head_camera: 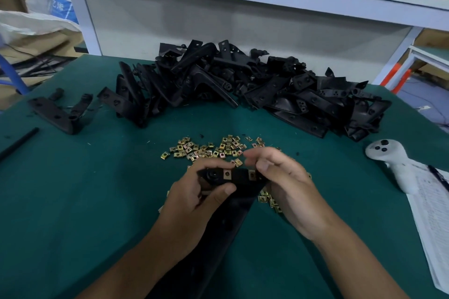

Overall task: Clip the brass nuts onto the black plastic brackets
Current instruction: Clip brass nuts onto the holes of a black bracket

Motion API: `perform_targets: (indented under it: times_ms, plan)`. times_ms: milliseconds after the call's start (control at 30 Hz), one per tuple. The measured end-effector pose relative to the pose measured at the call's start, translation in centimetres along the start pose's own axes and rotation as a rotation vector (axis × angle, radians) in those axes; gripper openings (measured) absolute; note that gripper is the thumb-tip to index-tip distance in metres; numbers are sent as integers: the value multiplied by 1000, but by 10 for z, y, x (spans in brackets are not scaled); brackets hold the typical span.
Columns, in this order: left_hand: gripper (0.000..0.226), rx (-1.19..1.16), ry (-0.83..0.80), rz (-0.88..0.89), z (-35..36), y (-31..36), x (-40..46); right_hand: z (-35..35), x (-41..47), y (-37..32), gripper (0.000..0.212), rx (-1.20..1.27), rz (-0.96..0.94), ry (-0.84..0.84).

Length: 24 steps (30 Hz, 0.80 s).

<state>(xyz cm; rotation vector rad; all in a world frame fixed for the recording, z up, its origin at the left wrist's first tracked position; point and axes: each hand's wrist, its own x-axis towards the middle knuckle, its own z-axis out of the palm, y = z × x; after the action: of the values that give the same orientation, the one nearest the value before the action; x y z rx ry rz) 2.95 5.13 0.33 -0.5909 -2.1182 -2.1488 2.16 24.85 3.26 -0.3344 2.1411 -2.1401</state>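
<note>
Down near the middle of the green bench [73, 201], both hands work on one black bracket [239, 178]. The left hand [194, 199] grips its left end, fingers curled over the top edge and thumb pressed against the near face. The right hand [284, 184] is at the bracket's right end with its fingers bent; the fingertips are blurred, so I cannot tell whether they pinch a nut or only touch the plastic. Two brass nuts [227, 173] already sit clipped on the bracket's upper strip, one near the middle and one toward the right end. The bracket's long lower part runs down between the forearms toward the near edge.

Just beyond the hands, loose brass nuts [206, 149] lie scattered flat on the bench, and a few more show below the right hand. Behind them a big heap of black brackets [243, 85] spreads across the back of the bench. No bin or tray holds either lot; both lie straight on the green surface. Off to the left, apart from the heap, a few separate brackets [58, 111] lie together, with a thin black rod [18, 143] nearer the left edge. At the right lie a white controller [388, 155] and a printed sheet [432, 213] with a dark pen [438, 176] on it.
</note>
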Motion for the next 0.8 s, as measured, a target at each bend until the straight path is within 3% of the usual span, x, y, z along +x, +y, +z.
perform_targets:
  times_ms: [233,500,800]
  plan:
    - [15,38,129,-2,-4,1,3,-1,-1,0,23,-18,-41,-27]
    - [15,-24,141,-12,-2,4,5,0,-2,-1,25,-58,3,-13]
    - [24,103,155,-10,-7,0,6,0,-1,-4,24,-79,-10,-19]
